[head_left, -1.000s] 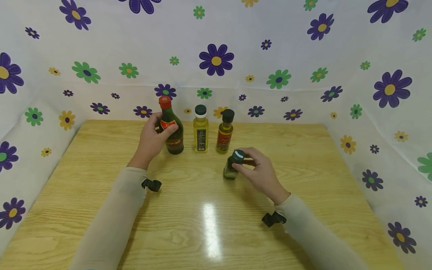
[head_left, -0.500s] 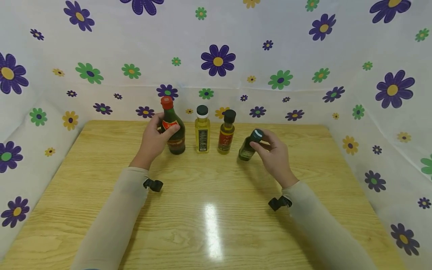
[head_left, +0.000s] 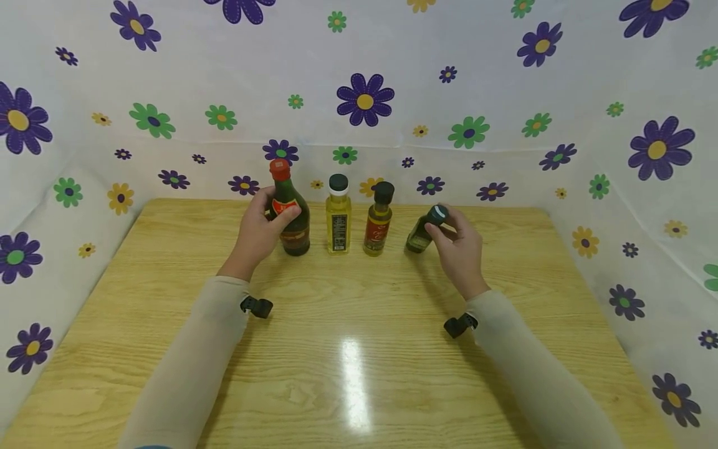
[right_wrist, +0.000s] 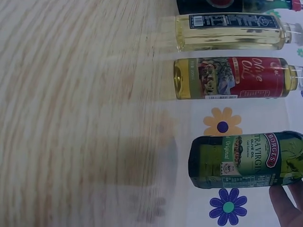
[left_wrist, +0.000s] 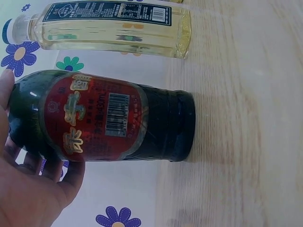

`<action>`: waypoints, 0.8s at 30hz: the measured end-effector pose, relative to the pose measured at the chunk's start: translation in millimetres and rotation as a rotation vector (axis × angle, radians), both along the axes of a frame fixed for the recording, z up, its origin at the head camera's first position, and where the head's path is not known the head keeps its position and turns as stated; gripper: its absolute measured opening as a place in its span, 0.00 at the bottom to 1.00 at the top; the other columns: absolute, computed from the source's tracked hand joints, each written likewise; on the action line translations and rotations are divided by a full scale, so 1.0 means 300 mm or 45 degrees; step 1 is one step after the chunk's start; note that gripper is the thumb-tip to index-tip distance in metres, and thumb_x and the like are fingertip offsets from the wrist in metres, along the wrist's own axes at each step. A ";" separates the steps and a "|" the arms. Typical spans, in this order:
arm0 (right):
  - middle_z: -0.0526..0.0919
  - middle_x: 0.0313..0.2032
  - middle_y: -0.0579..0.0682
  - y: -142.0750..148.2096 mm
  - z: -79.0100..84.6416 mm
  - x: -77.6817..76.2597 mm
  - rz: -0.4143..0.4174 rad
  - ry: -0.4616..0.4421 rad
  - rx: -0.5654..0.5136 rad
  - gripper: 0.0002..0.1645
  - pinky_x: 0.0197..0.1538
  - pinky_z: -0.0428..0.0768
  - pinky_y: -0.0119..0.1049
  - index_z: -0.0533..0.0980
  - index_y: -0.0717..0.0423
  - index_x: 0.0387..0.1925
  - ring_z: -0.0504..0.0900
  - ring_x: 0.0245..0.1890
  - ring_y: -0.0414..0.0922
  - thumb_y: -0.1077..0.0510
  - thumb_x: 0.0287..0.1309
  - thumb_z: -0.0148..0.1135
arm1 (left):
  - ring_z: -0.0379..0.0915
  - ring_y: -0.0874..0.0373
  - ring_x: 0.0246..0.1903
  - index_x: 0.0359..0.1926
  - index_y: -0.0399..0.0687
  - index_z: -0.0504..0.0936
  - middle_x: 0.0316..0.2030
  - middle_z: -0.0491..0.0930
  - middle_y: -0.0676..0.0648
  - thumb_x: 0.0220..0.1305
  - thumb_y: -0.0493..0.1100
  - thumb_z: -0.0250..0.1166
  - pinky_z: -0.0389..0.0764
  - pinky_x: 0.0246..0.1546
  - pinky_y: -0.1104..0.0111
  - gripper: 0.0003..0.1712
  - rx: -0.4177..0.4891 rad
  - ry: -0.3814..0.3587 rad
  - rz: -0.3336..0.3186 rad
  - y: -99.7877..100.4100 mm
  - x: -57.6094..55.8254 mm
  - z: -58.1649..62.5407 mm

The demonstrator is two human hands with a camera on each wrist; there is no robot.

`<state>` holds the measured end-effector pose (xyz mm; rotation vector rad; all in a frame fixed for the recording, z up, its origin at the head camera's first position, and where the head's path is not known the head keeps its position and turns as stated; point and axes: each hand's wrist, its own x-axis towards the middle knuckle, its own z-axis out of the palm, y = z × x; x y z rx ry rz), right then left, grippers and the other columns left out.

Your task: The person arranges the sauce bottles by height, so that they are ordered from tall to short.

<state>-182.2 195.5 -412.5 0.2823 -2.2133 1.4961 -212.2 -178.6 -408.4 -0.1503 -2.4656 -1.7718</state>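
My left hand (head_left: 259, 232) grips a dark green vinegar bottle (head_left: 295, 240) with a red cap around its upper body; the bottle stands upright on the table. Its red label (left_wrist: 94, 118) faces the left wrist camera. On the right, my right hand (head_left: 461, 249) pinches a small green olive oil bottle (head_left: 418, 238) near its dark cap. That bottle leans, cap toward the hand, with its base (right_wrist: 196, 163) just off the wood in the right wrist view. Between the hands stand a clear bottle of pale yellow oil (head_left: 338, 227) and a red-labelled olive oil bottle (head_left: 376, 231).
The wooden table (head_left: 303, 349) runs back to a white cloth wall (head_left: 235, 62) printed with flowers, which also encloses both sides. The bottles form a rough row near the table's back edge. A light reflection lies on the front of the tabletop.
My right hand has carried the small olive oil bottle back and to the right, from in front of the row to its right end. The left hand keeps hold of the vinegar bottle.
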 end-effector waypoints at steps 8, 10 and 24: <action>0.83 0.55 0.60 0.005 -0.045 -0.047 0.005 0.039 0.018 0.25 0.60 0.82 0.50 0.76 0.64 0.63 0.83 0.57 0.54 0.67 0.66 0.67 | 0.69 0.47 0.65 0.73 0.48 0.65 0.65 0.72 0.43 0.67 0.63 0.68 0.71 0.68 0.45 0.43 0.005 -0.001 0.010 0.006 -0.005 -0.006; 0.83 0.55 0.58 0.006 -0.050 -0.050 0.010 0.033 0.036 0.25 0.60 0.82 0.48 0.76 0.62 0.63 0.83 0.57 0.52 0.65 0.67 0.67 | 0.69 0.47 0.65 0.73 0.48 0.65 0.65 0.72 0.43 0.67 0.63 0.68 0.70 0.69 0.45 0.43 0.004 0.001 0.011 0.006 -0.006 -0.006; 0.81 0.57 0.62 -0.008 -0.062 -0.055 0.031 -0.008 0.045 0.26 0.59 0.83 0.53 0.74 0.64 0.65 0.82 0.58 0.59 0.64 0.68 0.66 | 0.69 0.46 0.65 0.73 0.47 0.65 0.65 0.72 0.43 0.67 0.64 0.68 0.71 0.68 0.45 0.44 -0.005 0.005 0.010 0.005 -0.005 -0.007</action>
